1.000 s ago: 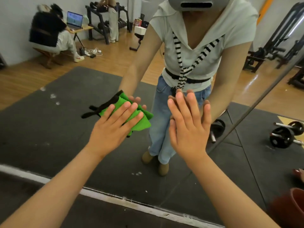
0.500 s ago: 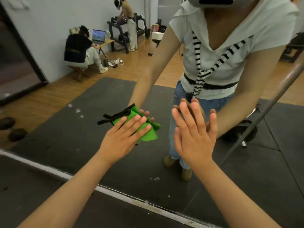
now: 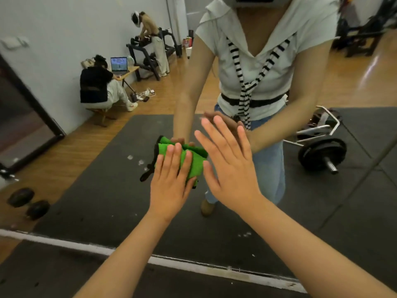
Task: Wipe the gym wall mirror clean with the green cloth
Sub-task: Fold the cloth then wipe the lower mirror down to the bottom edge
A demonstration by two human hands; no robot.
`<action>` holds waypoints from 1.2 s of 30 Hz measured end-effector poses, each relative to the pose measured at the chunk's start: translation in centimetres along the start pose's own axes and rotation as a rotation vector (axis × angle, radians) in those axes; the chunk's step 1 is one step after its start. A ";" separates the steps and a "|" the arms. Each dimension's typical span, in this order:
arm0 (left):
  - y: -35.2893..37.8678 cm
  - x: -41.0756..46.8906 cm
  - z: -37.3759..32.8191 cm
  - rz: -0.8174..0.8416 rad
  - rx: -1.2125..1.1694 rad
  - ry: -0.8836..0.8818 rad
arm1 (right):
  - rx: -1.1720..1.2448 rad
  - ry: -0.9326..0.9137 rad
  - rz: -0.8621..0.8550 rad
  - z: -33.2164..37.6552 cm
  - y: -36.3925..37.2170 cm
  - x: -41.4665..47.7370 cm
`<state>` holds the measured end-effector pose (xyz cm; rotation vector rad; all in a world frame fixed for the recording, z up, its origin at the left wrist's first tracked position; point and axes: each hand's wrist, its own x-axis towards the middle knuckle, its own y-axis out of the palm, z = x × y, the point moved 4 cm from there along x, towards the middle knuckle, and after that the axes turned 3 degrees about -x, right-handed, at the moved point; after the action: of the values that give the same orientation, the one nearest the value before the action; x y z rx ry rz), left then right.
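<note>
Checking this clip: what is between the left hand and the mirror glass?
The green cloth, bunched under the straight fingers of the left hand and pressed against the mirror, as the head view shows.

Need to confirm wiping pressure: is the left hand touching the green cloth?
Touching. The head view shows the left hand with straight fingers laid flat on the green cloth, no gap between them, holding it against the mirror.

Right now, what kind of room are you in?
Probably a gym: the large wall mirror reflects a black barbell with round weight plates, a dark dumbbell and a grey rubber floor mat.
</note>
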<state>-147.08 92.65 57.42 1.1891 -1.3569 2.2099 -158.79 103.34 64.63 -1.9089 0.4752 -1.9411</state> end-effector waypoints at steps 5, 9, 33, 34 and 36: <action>-1.5 -0.8 6.8 -0.041 0.101 0.131 | -0.138 0.118 -0.056 2.1 4.8 -1.0; -1.5 -1.7 10.0 -0.102 0.048 -0.022 | -0.338 0.058 -0.108 1.8 6.5 -1.3; 0.0 -4.6 11.7 -0.012 0.238 0.575 | -0.530 -0.113 -0.180 0.7 8.4 -3.2; -0.8 -4.0 12.5 -0.026 0.268 0.599 | -0.531 -0.113 -0.180 0.7 8.4 -3.2; -2.6 -2.2 13.9 -0.102 0.222 0.424 | -0.535 -0.106 -0.179 0.6 8.4 -3.1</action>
<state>-137.20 82.69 60.35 0.7671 -0.8830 2.4042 -157.88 97.52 57.84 -2.4393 0.8905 -1.9432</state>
